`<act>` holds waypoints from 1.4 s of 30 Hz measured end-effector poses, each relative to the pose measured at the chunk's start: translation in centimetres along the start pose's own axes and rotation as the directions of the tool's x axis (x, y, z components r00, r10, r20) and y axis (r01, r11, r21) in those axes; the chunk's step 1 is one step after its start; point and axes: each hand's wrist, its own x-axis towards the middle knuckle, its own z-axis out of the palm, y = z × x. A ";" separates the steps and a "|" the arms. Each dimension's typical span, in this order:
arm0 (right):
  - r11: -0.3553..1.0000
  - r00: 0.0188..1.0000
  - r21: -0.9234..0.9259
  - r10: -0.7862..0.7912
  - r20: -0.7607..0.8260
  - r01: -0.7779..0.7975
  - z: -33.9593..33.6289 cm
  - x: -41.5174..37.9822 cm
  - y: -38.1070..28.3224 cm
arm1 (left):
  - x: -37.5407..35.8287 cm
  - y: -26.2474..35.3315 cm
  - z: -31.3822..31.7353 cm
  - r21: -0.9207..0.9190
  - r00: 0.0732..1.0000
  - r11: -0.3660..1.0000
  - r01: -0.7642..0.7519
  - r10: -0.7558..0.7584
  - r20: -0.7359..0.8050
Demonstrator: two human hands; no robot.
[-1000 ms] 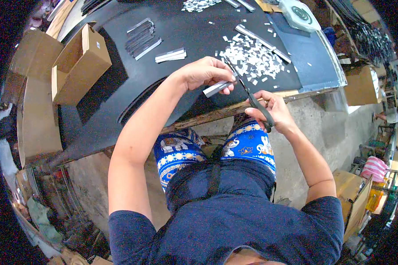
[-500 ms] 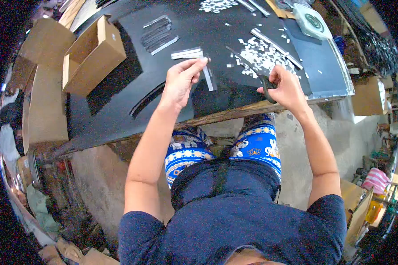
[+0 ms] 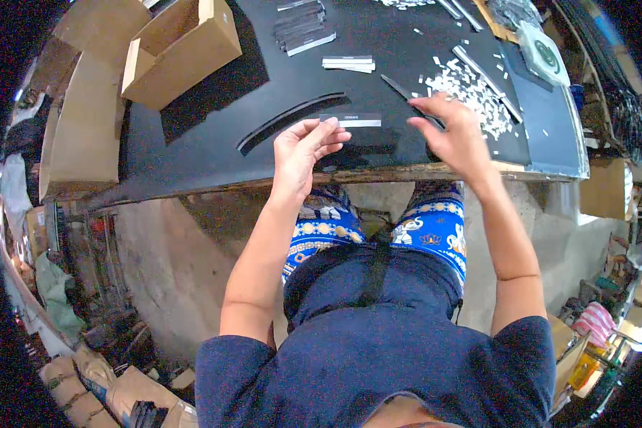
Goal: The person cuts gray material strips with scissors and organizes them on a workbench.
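Pinching the two-tone strip (image 3: pixel 360 122) near its left end, had the left hand (image 3: pixel 303 153) clamped on it, thumb against fingers, over the near part of the worktop (image 3: pixel 192 160). Held the strip out sideways, dark band away from the body and white band toward it, long axis nearly parallel to the worktop's near edge. Aimed its free end to the right, toward the thumb of the right hand (image 3: pixel 455 132), but apart from it. Gripped the scissors (image 3: pixel 399 88) in that right hand, handles mostly hidden, blades slanting forward and left across the strip's line. Had the scissor tip farther out than the free end, clear of it. Could not tell the exact spacing of the blades.

Had the left hand nearer to the strip, touching it, and the right hand just beside the pile of cut pieces (image 3: pixel 471 89). Saw a curved dark strip (image 3: pixel 285 118) near the left hand and, farther out, a short stack of strips (image 3: pixel 348 64).
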 end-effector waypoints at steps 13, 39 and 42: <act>0.978 0.990 0.159 -0.125 -0.068 0.134 5.3 0.4 -2.1 | 0.0 -0.5 0.2 0.024 0.999 0.999 -0.034 0.033 0.026; 0.955 0.999 0.293 -0.034 -0.017 0.037 5.4 0.2 -1.3 | 0.1 0.0 0.3 0.089 0.997 0.996 -0.006 -0.001 0.077; 0.955 1.000 0.296 -0.025 -0.014 0.028 5.5 0.1 -1.2 | 0.0 0.1 0.4 0.085 0.999 0.996 0.013 -0.018 0.052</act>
